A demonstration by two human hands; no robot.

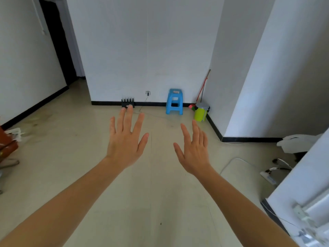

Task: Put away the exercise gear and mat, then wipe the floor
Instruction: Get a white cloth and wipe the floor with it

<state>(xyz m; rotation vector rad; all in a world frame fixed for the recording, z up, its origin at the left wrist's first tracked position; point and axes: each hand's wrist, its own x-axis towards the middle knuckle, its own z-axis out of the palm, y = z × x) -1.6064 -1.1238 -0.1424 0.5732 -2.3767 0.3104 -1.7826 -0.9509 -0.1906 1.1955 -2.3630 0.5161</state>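
Floor (160,202) tiles run from 6 o'clock to the far wall. Left hand (125,141) and right hand (193,152) are held out above the floor at centre, fingers (128,120) straight, spread, gripping nothing. Blue stool (174,101) stands at 12 o'clock, green bin (201,113) at 1 o'clock.

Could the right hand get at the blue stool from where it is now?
Probably not: the right hand hangs open mid-air, and the blue stool stands far off against the back wall. Open floor lies between.
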